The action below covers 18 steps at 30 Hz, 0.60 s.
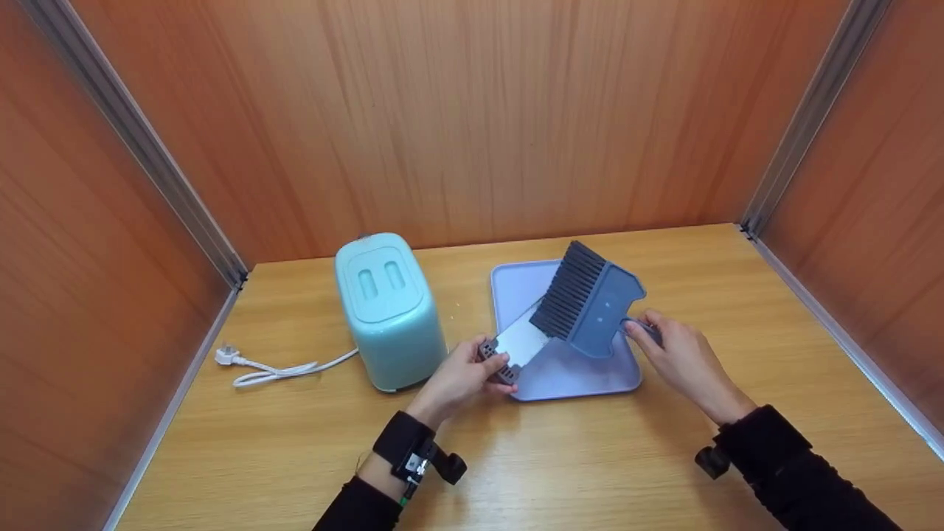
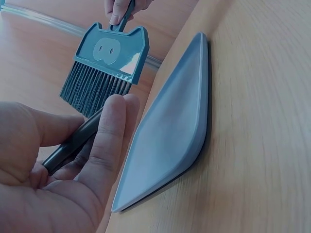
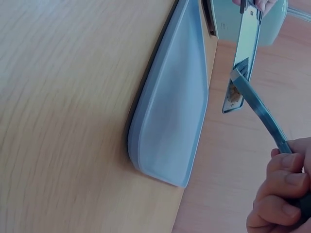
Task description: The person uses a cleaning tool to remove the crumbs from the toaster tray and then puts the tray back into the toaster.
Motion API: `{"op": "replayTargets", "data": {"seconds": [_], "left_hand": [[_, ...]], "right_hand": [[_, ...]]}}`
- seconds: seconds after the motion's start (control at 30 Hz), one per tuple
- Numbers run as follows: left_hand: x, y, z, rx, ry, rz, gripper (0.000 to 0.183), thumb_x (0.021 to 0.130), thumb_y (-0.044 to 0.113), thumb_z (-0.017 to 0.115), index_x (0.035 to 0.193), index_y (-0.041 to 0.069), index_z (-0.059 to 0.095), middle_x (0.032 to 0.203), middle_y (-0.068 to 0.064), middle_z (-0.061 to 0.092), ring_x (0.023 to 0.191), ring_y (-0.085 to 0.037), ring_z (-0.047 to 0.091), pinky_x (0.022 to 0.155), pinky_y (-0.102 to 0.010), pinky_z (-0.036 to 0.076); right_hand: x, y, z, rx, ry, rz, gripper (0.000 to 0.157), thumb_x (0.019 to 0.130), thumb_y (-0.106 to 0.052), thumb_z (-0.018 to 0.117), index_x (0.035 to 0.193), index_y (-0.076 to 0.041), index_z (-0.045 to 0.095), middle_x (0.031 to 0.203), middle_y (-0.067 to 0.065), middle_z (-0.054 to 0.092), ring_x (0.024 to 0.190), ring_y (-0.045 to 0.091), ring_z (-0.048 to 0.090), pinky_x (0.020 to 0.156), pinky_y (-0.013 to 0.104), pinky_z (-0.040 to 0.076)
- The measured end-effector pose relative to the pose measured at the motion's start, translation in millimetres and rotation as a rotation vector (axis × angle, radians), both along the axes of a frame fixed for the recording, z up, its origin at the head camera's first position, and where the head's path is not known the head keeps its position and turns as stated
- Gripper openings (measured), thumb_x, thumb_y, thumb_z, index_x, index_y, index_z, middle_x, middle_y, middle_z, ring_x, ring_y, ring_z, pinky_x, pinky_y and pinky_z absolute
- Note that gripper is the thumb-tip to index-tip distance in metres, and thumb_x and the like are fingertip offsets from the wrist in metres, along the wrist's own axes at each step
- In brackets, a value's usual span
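My left hand (image 1: 464, 372) grips the dark slotted end of a flat metal crumb tray (image 1: 522, 341). The handle of a small blue-grey brush (image 1: 601, 313) is held in my right hand (image 1: 682, 361). Its dark bristles (image 1: 568, 291) lie over the far part of the crumb tray, hiding much of it in the head view. Brown crumbs (image 3: 234, 94) show on the crumb tray's far end in the right wrist view. Both tools are above a pale purple tray (image 1: 575, 385) on the table.
A mint-green toaster (image 1: 402, 346) stands upright left of the purple tray. Its white cord (image 1: 276, 375) and plug (image 1: 227, 355) lie on the table to the left. Wood-grain panels (image 1: 479, 125) enclose the table at the back and both sides.
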<state>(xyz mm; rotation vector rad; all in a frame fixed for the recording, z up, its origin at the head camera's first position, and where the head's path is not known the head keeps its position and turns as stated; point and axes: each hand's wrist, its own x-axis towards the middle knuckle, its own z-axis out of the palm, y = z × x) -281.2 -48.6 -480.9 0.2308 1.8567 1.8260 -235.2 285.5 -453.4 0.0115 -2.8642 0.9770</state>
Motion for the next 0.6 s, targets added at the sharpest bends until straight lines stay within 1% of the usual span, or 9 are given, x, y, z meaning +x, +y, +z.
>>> {"op": "replayTargets", "data": {"seconds": [0.1, 0.17, 0.27, 0.3, 0.4, 0.5, 0.6], "left_hand": [[-1.0, 0, -0.7, -0.019, 0.005, 0.003, 0.028, 0.11, 0.006, 0.055, 0.137, -0.003, 0.053, 0.123, -0.023, 0.067, 0.093, -0.024, 0.077, 0.093, -0.04, 0.066], [-1.5, 0, -0.9, -0.032, 0.008, 0.006, 0.028, 0.11, 0.006, 0.055, 0.137, -0.003, 0.053, 0.123, -0.023, 0.068, 0.094, -0.024, 0.076, 0.093, -0.041, 0.066], [-2.5, 0, -0.2, -0.052, 0.015, 0.008, 0.027, 0.111, 0.008, 0.055, 0.136, -0.002, 0.054, 0.12, -0.022, 0.068, 0.094, -0.025, 0.076, 0.095, -0.044, 0.065], [-2.8, 0, 0.1, -0.06, 0.016, 0.007, 0.026, 0.111, 0.008, 0.055, 0.135, -0.001, 0.054, 0.12, -0.022, 0.068, 0.094, -0.025, 0.076, 0.096, -0.044, 0.065], [-3.5, 0, 1.7, -0.088, 0.018, 0.007, 0.027, 0.111, 0.01, 0.056, 0.135, 0.0, 0.055, 0.12, -0.021, 0.068, 0.094, -0.024, 0.076, 0.097, -0.045, 0.064], [-3.8, 0, 4.1, -0.112, 0.007, 0.011, 0.026, 0.111, 0.011, 0.056, 0.135, 0.001, 0.054, 0.122, -0.021, 0.067, 0.095, -0.025, 0.076, 0.098, -0.046, 0.064], [-4.0, 1, 6.9, -0.133, 0.016, 0.009, 0.023, 0.111, 0.01, 0.057, 0.132, 0.002, 0.055, 0.122, -0.021, 0.068, 0.093, -0.025, 0.077, 0.099, -0.049, 0.063]], "right_hand": [[1.0, 4, 3.7, -0.042, -0.008, -0.024, 0.04, 0.113, -0.04, 0.054, 0.119, -0.002, 0.066, 0.099, 0.014, 0.069, 0.087, 0.025, 0.061, 0.07, 0.029, 0.049], [1.7, 6, 5.5, -0.079, -0.009, -0.034, 0.042, 0.113, -0.042, 0.054, 0.122, -0.002, 0.066, 0.107, 0.016, 0.072, 0.092, 0.027, 0.062, 0.075, 0.031, 0.052], [2.8, 6, 6.3, -0.123, -0.009, -0.034, 0.044, 0.113, -0.044, 0.053, 0.122, -0.003, 0.066, 0.111, 0.016, 0.073, 0.096, 0.028, 0.062, 0.08, 0.032, 0.054], [3.4, 5, 6.3, -0.133, -0.011, -0.03, 0.044, 0.112, -0.045, 0.053, 0.121, -0.004, 0.066, 0.109, 0.016, 0.072, 0.096, 0.028, 0.062, 0.079, 0.032, 0.054], [5.4, 0, 6.9, -0.159, -0.029, -0.005, 0.044, 0.112, -0.048, 0.054, 0.118, -0.006, 0.066, 0.107, 0.013, 0.07, 0.096, 0.026, 0.061, 0.079, 0.029, 0.052], [8.1, -7, 7.4, -0.179, -0.05, 0.033, 0.042, 0.111, -0.047, 0.055, 0.116, -0.007, 0.066, 0.105, 0.013, 0.068, 0.095, 0.025, 0.06, 0.076, 0.027, 0.051], [10.9, -15, 6.0, -0.191, -0.044, 0.074, 0.038, 0.111, -0.044, 0.057, 0.115, -0.008, 0.068, 0.108, 0.014, 0.072, 0.096, 0.024, 0.062, 0.079, 0.027, 0.053]]}}
